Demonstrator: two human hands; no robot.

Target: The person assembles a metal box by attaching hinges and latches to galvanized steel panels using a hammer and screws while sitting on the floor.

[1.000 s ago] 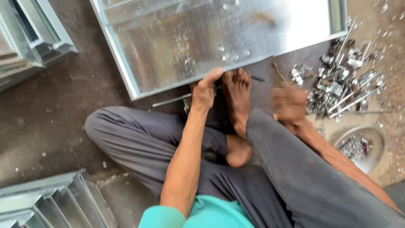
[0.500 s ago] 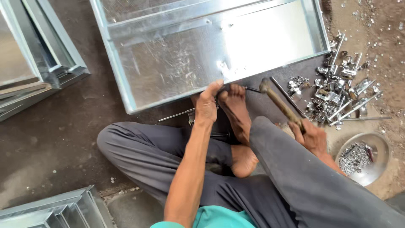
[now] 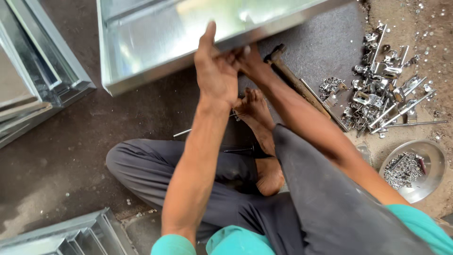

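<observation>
2 hands: both up at the near edge of the galvanised sheet-metal tray (image 3: 155, 42), which serves as landmark for every place below.
Left hand (image 3: 216, 71): on the tray's near rim, thumb raised over the edge, fingers curled onto the metal; the blur hides how tight the grip is.
Right hand (image 3: 246, 60): just beside the left, touching it, closed against the same rim; whether it pinches anything small cannot be told.
Tray: tilted, on the dark floor (image 3: 71, 156), beyond the person's bare foot (image 3: 254, 111).
Hammer (image 3: 295, 82): lies on the floor just right of the tray's near edge, wooden handle running toward the person, in neither hand.
Metal brackets (image 3: 382, 94): a loose heap right of the tray, past the hammer.
Steel bowl (image 3: 415, 170): right of and nearer than the tray, filled with small fasteners.
Stacked duct frames (image 3: 33, 80): left of the tray.
More frames (image 3: 71, 236): well apart from the tray, near left.
</observation>
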